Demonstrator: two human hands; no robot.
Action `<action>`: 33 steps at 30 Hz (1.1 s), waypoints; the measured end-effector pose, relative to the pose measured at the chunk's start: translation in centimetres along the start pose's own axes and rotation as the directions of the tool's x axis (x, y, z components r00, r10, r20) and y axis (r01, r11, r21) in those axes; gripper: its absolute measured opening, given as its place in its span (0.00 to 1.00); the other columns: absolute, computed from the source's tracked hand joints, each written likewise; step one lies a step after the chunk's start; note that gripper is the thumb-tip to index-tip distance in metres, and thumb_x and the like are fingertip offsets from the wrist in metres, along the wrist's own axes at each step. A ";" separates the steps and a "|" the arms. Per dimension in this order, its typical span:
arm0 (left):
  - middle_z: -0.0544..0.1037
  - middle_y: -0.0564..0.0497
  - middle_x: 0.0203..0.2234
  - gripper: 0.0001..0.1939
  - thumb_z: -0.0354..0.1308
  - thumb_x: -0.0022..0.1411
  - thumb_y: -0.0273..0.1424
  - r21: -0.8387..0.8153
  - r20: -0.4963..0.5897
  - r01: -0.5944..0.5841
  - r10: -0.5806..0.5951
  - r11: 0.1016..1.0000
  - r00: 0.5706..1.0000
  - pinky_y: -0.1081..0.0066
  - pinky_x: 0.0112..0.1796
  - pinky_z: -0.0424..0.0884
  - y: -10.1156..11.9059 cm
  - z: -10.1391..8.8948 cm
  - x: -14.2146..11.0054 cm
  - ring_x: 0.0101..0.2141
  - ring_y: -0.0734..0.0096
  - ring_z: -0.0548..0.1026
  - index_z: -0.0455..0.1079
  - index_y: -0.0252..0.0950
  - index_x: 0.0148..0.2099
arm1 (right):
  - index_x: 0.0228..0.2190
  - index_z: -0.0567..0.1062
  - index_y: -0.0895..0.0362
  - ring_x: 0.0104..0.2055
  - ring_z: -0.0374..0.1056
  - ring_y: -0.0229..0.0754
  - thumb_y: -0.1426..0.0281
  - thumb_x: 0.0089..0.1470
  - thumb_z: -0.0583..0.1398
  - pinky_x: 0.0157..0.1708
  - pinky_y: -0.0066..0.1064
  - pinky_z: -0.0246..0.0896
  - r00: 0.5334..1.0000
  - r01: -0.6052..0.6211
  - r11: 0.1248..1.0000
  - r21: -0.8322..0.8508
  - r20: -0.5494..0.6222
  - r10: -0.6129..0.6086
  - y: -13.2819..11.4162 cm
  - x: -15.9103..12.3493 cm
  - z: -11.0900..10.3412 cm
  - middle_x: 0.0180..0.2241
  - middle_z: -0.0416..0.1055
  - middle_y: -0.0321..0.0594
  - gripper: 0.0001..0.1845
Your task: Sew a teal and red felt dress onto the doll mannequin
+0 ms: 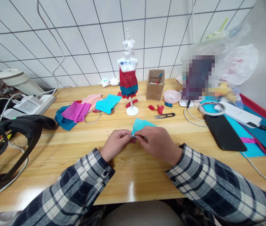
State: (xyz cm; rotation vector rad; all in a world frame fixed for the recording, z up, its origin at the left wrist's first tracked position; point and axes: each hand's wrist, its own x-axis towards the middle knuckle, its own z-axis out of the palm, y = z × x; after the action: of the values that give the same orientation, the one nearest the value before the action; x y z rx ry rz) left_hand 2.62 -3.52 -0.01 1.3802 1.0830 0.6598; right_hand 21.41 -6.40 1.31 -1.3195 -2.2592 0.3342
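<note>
Both my hands meet at the middle of the table, pinching one corner of a light blue crepe paper piece [140, 124]. My left hand [117, 142] is closed at the fingertips on the paper's lower left corner. From the other side my right hand [159, 142] pinches the same corner and covers much of the sheet. Just beyond them, a small white dress form [127, 64] stands upright, wrapped in red paper with a dark blue ruffled hem. Thread snips [164, 115] and red paper scraps [157, 109] lie past my right hand.
Folded papers in magenta [77, 112] and light blue [108, 103] lie back left. A small cardboard box [155, 86] and pink bowl [172, 96] stand back right. A black phone [224, 133], cables and a tape roll [212, 108] sit right; a black headset frame [32, 138] is left.
</note>
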 end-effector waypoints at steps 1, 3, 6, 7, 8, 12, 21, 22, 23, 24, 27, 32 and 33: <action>0.79 0.52 0.24 0.10 0.59 0.54 0.35 -0.001 0.000 -0.004 0.004 1.000 1.000 0.72 0.37 0.68 0.0 0.0 0.0 0.29 0.71 0.74 0.76 0.33 0.29 | 0.36 0.78 0.53 0.36 0.70 0.40 0.68 0.61 0.55 0.34 0.31 0.55 1.000 -0.012 1.000 0.022 -0.003 0.012 0.1 0.1 0.0 0.34 0.77 0.38 0.11; 0.78 0.52 0.24 0.11 0.59 0.55 0.37 0.013 -0.006 -0.015 0.015 1.000 1.000 0.73 0.36 0.67 0.0 0.0 0.1 0.29 0.72 0.73 0.75 0.33 0.29 | 0.37 0.78 0.53 0.37 0.70 0.40 0.69 0.59 0.57 0.35 0.30 0.57 0.999 -0.038 0.996 0.077 -0.019 0.040 0.2 0.2 0.1 0.34 0.77 0.38 0.09; 0.78 0.51 0.25 0.13 0.58 0.57 0.38 0.065 -0.012 -0.025 0.025 0.998 1.000 0.73 0.35 0.66 0.0 0.1 0.1 0.29 0.72 0.72 0.75 0.32 0.29 | 0.39 0.76 0.55 0.35 0.69 0.38 0.70 0.56 0.59 0.34 0.28 0.58 0.994 -0.070 0.985 0.156 -0.075 0.082 0.2 0.3 0.1 0.34 0.75 0.37 0.08; 0.77 0.51 0.25 0.14 0.58 0.57 0.38 0.087 -0.010 -0.026 0.027 0.996 1.000 0.73 0.34 0.66 0.1 0.1 0.0 0.28 0.71 0.72 0.74 0.32 0.29 | 0.39 0.76 0.55 0.35 0.69 0.38 0.70 0.55 0.60 0.34 0.28 0.58 0.992 -0.071 0.983 0.168 -0.086 0.086 0.2 0.3 0.1 0.33 0.75 0.37 0.08; 0.77 0.51 0.25 0.14 0.57 0.57 0.38 0.109 -0.006 -0.028 0.029 0.994 1.000 0.73 0.34 0.66 0.1 0.1 0.0 0.28 0.72 0.72 0.74 0.32 0.29 | 0.38 0.76 0.55 0.34 0.68 0.38 0.70 0.55 0.60 0.34 0.28 0.57 0.992 -0.068 0.983 0.172 -0.089 0.085 0.2 0.4 0.2 0.33 0.74 0.37 0.07; 0.77 0.51 0.25 0.15 0.56 0.59 0.39 0.202 0.003 -0.050 0.050 0.978 0.999 0.73 0.33 0.66 0.1 0.1 -0.1 0.28 0.71 0.72 0.74 0.32 0.30 | 0.32 0.76 0.55 0.32 0.67 0.37 0.69 0.56 0.60 0.33 0.28 0.56 0.996 -0.074 0.986 0.149 -0.035 0.080 0.3 0.4 0.3 0.30 0.74 0.35 0.05; 0.81 0.50 0.28 0.16 0.55 0.60 0.39 0.312 0.004 -0.074 0.077 0.947 0.997 0.72 0.33 0.67 0.2 0.6 -0.2 0.30 0.68 0.74 0.77 0.32 0.32 | 0.30 0.76 0.53 0.33 0.69 0.38 0.66 0.55 0.59 0.30 0.31 0.51 0.991 -0.129 0.992 0.018 -0.030 0.129 0.2 0.3 0.4 0.30 0.75 0.33 0.06; 0.81 0.50 0.28 0.16 0.54 0.60 0.39 0.321 0.000 -0.073 0.077 0.944 0.997 0.72 0.33 0.67 0.2 0.7 -0.2 0.30 0.68 0.74 0.77 0.32 0.32 | 0.30 0.76 0.53 0.33 0.69 0.38 0.66 0.55 0.59 0.29 0.31 0.51 0.991 -0.133 0.991 0.010 -0.034 0.133 0.2 0.3 0.4 0.30 0.75 0.33 0.06; 0.80 0.50 0.27 0.16 0.54 0.60 0.39 0.329 -0.001 -0.073 0.078 0.942 0.997 0.72 0.32 0.67 0.2 0.7 -0.2 0.30 0.68 0.74 0.77 0.32 0.32 | 0.30 0.76 0.53 0.33 0.69 0.38 0.66 0.55 0.59 0.29 0.31 0.50 0.990 -0.135 0.991 0.004 -0.036 0.135 0.1 0.3 0.4 0.30 0.75 0.33 0.06; 0.80 0.50 0.27 0.16 0.54 0.60 0.39 0.334 0.000 -0.075 0.079 0.940 0.997 0.72 0.32 0.67 0.3 0.8 -0.2 0.30 0.68 0.74 0.77 0.32 0.32 | 0.29 0.76 0.52 0.32 0.69 0.38 0.66 0.55 0.59 0.29 0.31 0.50 0.990 -0.136 0.991 0.000 -0.038 0.136 0.1 0.3 0.4 0.30 0.75 0.32 0.06; 0.80 0.50 0.27 0.16 0.54 0.60 0.38 0.339 0.004 -0.080 0.084 0.937 0.996 0.73 0.32 0.67 0.3 0.8 -0.2 0.29 0.69 0.73 0.77 0.32 0.32 | 0.28 0.75 0.53 0.31 0.68 0.37 0.68 0.54 0.59 0.28 0.30 0.49 0.989 -0.139 0.990 0.005 -0.048 0.139 0.2 0.3 0.5 0.29 0.74 0.32 0.05; 0.77 0.52 0.23 0.15 0.54 0.59 0.37 0.341 0.003 -0.081 0.085 0.937 0.996 0.74 0.30 0.64 0.3 0.8 -0.1 0.26 0.72 0.71 0.75 0.32 0.29 | 0.26 0.75 0.54 0.28 0.65 0.35 0.71 0.50 0.60 0.28 0.28 0.51 0.980 -0.190 0.969 0.159 -0.026 0.197 0.3 0.6 0.6 0.27 0.73 0.31 0.03; 0.77 0.52 0.23 0.16 0.54 0.59 0.37 0.339 0.003 -0.080 0.084 0.937 0.996 0.74 0.30 0.64 0.3 0.8 -0.1 0.26 0.72 0.70 0.75 0.32 0.29 | 0.26 0.75 0.54 0.27 0.65 0.34 0.71 0.50 0.60 0.28 0.27 0.51 0.977 -0.206 0.959 0.196 -0.012 0.212 0.3 0.7 0.7 0.26 0.73 0.31 0.03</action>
State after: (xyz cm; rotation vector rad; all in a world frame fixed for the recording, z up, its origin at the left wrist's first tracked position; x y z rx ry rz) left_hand 3.30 -3.94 0.20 1.7271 1.1925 0.5581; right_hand 21.03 -5.59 0.82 -1.4495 -2.0060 0.5874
